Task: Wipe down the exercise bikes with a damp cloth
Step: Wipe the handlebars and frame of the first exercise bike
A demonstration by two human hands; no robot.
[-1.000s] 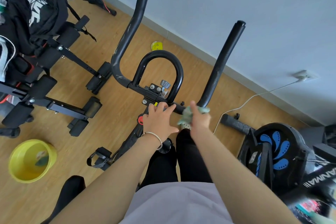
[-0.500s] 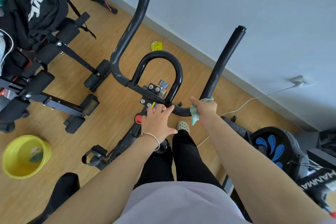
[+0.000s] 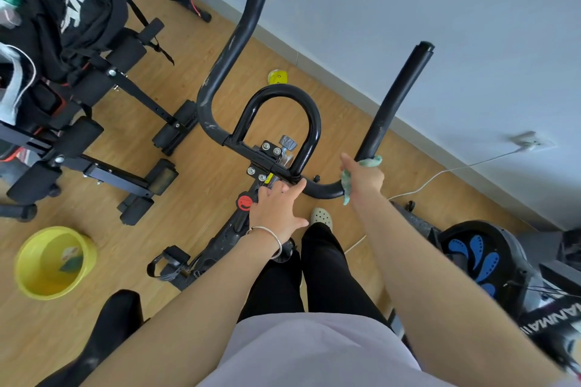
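Observation:
A black exercise bike stands right in front of me, its handlebar (image 3: 220,72) forking into two long upright grips with a loop (image 3: 309,113) between them. My right hand (image 3: 363,177) is closed around the base of the right grip (image 3: 396,97), pressing a pale green cloth (image 3: 347,185) against the tube. My left hand (image 3: 278,207), with a bracelet on the wrist, rests with fingers spread on the handlebar's centre clamp (image 3: 267,157). The bike's red knob (image 3: 244,202) and frame run down beneath that hand.
A yellow basin (image 3: 53,261) with a little water sits on the wooden floor at left. A black weight bench (image 3: 103,148) draped with clothes fills the upper left. Another bike with blue markings (image 3: 478,258) stands at right. A white cable (image 3: 440,171) runs to a wall socket.
My right hand slid the cloth from the lower bend of the handlebar up to the base of the right grip. My left hand stayed on the centre clamp.

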